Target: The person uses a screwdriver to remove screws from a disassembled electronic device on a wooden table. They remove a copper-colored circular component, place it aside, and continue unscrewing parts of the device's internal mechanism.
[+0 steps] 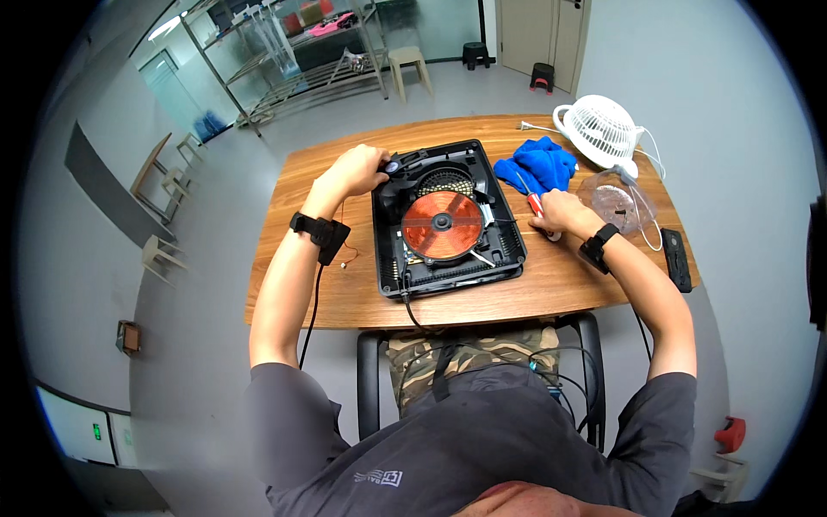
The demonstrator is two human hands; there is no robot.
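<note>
An opened induction cooker (448, 274) lies on the wooden table, its black housing exposing a round copper coil (442, 225) and a fan grille (445, 183) behind it. My left hand (360, 170) is at the housing's far left corner, fingers curled against a small black part with a round grey face (392, 167). Whether it pinches that part or only rests on it, I cannot tell. To the right of the cooker, my right hand (562, 214) is closed around the red and white handle of a screwdriver (535, 205), whose shaft points up and left toward a blue cloth (539, 164).
A white basket-like fan guard (600, 129) and a clear plastic bowl-shaped piece (617, 200) with a white cord stand at the right. A black flat case (676, 260) lies at the right edge. The cooker's black cord (412, 314) drops over the near edge. Thin wires lie left.
</note>
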